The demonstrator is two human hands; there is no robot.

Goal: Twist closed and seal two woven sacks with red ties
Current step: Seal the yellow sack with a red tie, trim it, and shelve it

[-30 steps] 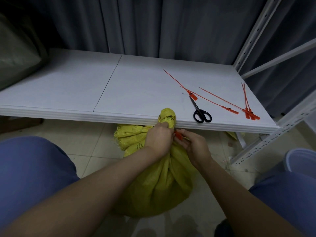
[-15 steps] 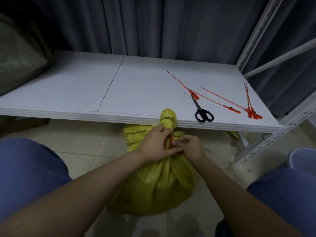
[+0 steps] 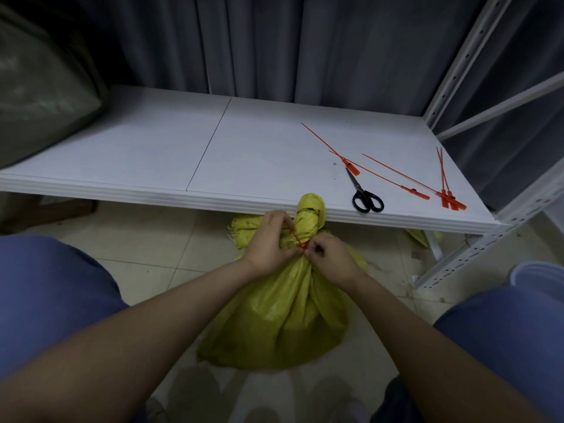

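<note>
Yellow woven plastic, crinkled and slightly glossy, makes up the sack (image 3: 283, 312) that sits on the pale tiled floor between the person's knees, its neck twisted into a tight rope with a bunched knob above. Around that neck runs a thin red tie (image 3: 297, 239); the left hand (image 3: 268, 239) has its fingers curled shut around the neck and the tie's strand, while the right hand (image 3: 331, 257) pinches the tie's end between closed fingers. The tie's lock is too small to make out. Beyond, a smooth white shelf (image 3: 183, 154) carries black-handled scissors (image 3: 364, 193) and several spare ties (image 3: 396, 178), long and stiff. A dull green sack (image 3: 39, 93) is cut off at left; grey curtains hang behind.
</note>
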